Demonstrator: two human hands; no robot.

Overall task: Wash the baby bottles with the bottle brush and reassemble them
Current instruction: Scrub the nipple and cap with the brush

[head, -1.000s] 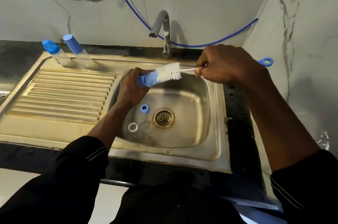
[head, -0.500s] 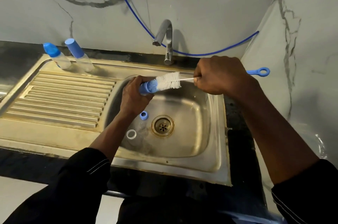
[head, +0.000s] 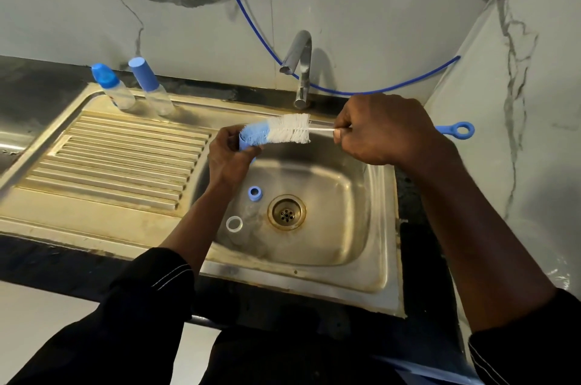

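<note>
Over the sink basin (head: 361,227) my left hand (head: 228,161) grips a blue bottle cap (head: 246,142) with its mouth turned right. My right hand (head: 383,130) grips the bottle brush (head: 292,130) by its thin stem; the blue handle loop sticks out behind the hand. The brush's blue-and-white bristle head reaches into the cap. On the basin floor lie a blue screw ring (head: 255,193), a clear nipple (head: 234,223) and a clear bottle body (head: 251,211), faint against the steel. Two capped baby bottles (head: 151,87) stand at the back of the drainboard.
The drain (head: 286,212) sits mid-basin. A steel tap (head: 300,67) rises behind the sink, and no water shows at its spout. The ribbed drainboard (head: 119,161) spreads to the left. A blue hose (head: 377,89) and cables hang on the marble wall. Black countertop surrounds the sink.
The brush head has slid a little out of the cap, so more blue bristles show. Both hands stay over the basin; the view has shifted slightly.
</note>
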